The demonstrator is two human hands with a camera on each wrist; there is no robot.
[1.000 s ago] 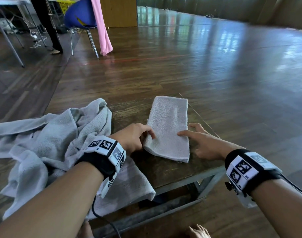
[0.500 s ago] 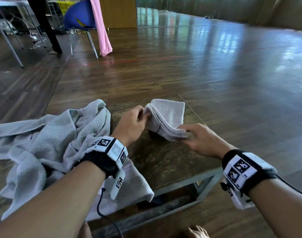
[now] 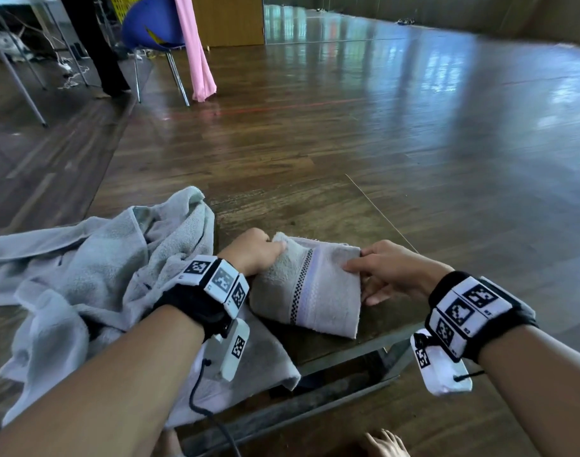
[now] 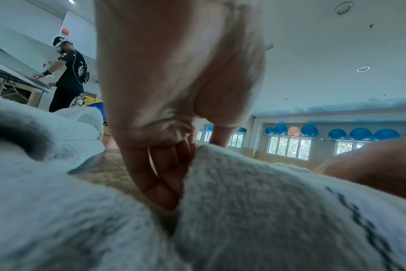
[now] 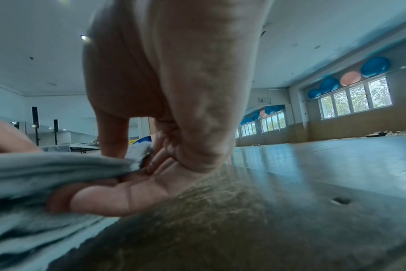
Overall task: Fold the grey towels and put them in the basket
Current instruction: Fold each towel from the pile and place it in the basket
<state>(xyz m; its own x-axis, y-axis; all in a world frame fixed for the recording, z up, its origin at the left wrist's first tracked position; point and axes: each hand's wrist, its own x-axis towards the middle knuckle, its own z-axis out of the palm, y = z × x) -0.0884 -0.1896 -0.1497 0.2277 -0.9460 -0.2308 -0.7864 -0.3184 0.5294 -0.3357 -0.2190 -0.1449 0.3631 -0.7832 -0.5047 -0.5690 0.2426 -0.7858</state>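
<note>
A small folded grey towel point(image 3: 311, 288) with a checkered stripe on top lies near the front edge of the low wooden table point(image 3: 315, 209). My left hand point(image 3: 252, 255) grips its far left corner, fingers curled into the cloth point(image 4: 267, 201). At the far right corner my right hand point(image 3: 381, 272) pinches the towel, thumb on top and fingers under the layers point(image 5: 46, 170). A heap of unfolded grey towels point(image 3: 100, 275) covers the left part of the table, under my left forearm. A yellow basket point(image 3: 124, 4) shows far off at the top left.
A blue chair point(image 3: 153, 31) draped with a pink cloth point(image 3: 193, 47) and a standing person's legs point(image 3: 94, 44) are far back on the left. Wooden floor spreads around the table. My bare toes point(image 3: 384, 443) show below the front edge.
Both hands lifted one end of the long flat towel and folded it over. It now lies half as long, striped side up, with my hands on its far corners.
</note>
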